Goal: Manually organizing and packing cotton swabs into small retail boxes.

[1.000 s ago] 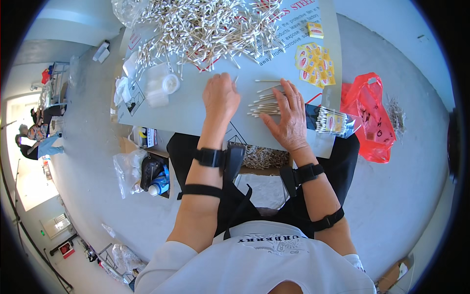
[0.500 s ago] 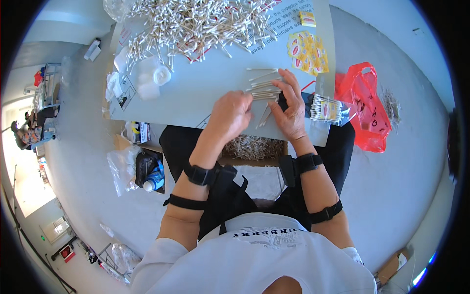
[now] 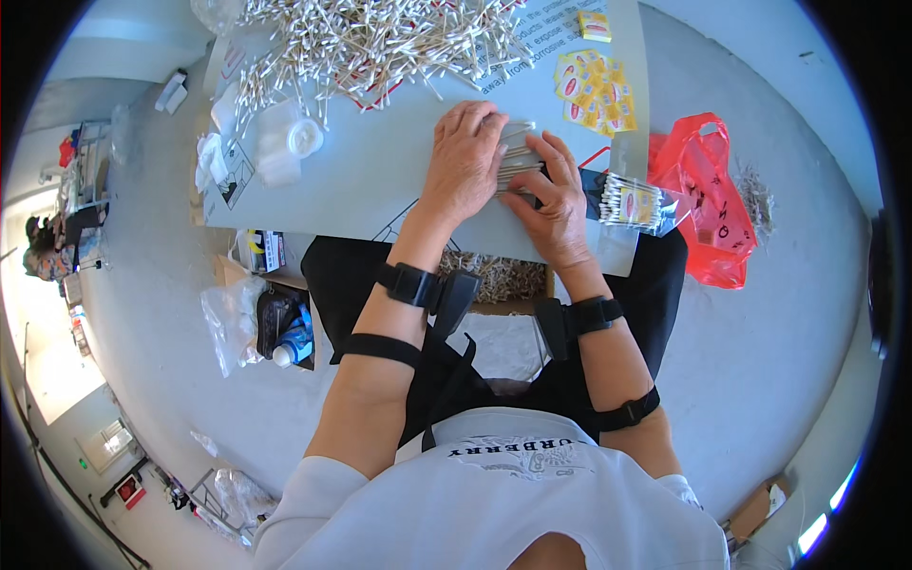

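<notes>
A small row of cotton swabs lies on the grey-blue sheet between my two hands. My left hand presses against their left ends, its fingers bent and its thumb tucked partly out of sight. At their right ends my right hand curls its thumb and fingers round the bundle. Fingers cover part of the swabs. Just right of my right hand lies a clear packet of cotton swabs with a yellow label inside. Beyond the hands spreads a big loose heap of cotton swabs.
Yellow cards lie at the far right, below a small yellow stack. White round containers stand at left. A red plastic bag hangs beside the table's right edge. Below the table sits a box of swabs.
My left hand has moved up and slightly right, along the swabs' left ends. My right hand's fingers have drawn in closer around the bundle. The view has shifted slightly.
</notes>
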The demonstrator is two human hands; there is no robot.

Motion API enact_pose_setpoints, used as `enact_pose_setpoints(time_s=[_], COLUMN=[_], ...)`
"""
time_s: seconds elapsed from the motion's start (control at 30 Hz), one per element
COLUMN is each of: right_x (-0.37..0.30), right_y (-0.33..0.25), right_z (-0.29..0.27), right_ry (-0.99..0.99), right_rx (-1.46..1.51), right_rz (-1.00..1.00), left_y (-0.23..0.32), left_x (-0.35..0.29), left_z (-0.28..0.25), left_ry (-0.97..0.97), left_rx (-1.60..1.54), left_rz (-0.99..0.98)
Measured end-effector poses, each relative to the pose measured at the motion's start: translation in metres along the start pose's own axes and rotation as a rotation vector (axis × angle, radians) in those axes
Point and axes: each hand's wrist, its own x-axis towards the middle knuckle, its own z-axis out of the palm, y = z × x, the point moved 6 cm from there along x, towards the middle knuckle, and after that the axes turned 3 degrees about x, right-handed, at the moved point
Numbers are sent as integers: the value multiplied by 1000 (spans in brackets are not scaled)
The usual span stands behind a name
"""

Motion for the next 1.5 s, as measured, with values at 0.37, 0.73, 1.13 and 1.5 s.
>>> enact_pose_setpoints(time_s=[0.37,0.73,1.13,1.5], right_x=[-1,8,-2,-1], right_y=[21,26,35,38], right_z=[-22,-4,-10,-11], right_ry=[414,456,520,510], right_rx=[677,860,972,974], right_rz=[263,343,365,370], left_y=[25,-1,14,29], left_x=[-23,-25,-14,-10], left_z=[15,12,-1,-2], left_ry=[-140,207,139,3], left_rx=[207,-471,-196,4], left_rz=[-53,-346,-222,-84])
